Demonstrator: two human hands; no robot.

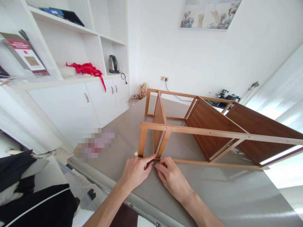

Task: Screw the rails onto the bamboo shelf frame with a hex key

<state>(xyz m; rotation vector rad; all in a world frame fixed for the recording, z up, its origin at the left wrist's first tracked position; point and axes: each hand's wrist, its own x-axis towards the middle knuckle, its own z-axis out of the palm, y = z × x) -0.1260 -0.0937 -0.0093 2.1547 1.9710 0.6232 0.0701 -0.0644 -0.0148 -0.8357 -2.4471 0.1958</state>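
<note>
A wooden shelf rack (pixel 205 129) lies on its side on the grey table, with slatless brown panels set between its rails. My left hand (pixel 138 171) is closed at the near lower corner, its index finger stretched along the rail and its thumb just below. Beside it, my right hand (pixel 171 178) is pinched at the same joint. A tiny metallic bit shows between the fingertips, too small to make out. Screw heads dot the upper rail.
The grey table (pixel 113 167) has a metal-trimmed near edge. A blurred pinkish item (pixel 98 145) lies at its left. Dark clothes (pixel 38 201) are heaped at lower left. White shelving holds a kettle (pixel 114 64) and red ribbon (pixel 87 69). A black appliance (pixel 230 98) stands behind the rack.
</note>
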